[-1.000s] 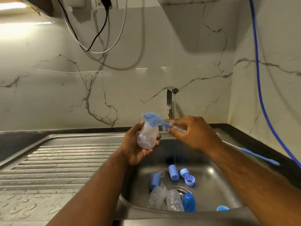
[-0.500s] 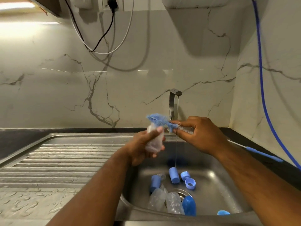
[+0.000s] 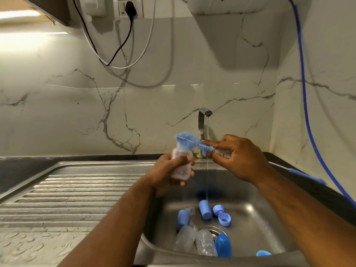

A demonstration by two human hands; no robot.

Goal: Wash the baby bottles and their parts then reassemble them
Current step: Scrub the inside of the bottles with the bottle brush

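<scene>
Head view: at frame centre, above the sink (image 3: 256, 224), a clear bottle (image 3: 180, 167) stands nearly upright, mouth up. A blue brush (image 3: 189, 141) lies crosswise over the mouth, stem running right. Both forearms reach up from the lower edge. The left hand (image 3: 167, 175) wraps the bottle; the right hand (image 3: 239, 157) pinches the brush's stem beside the tap (image 3: 202, 122).

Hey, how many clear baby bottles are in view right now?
3 bottles: one gripped by the left hand, two lying side by side in the sink near the drain. Others may be hidden.
</scene>
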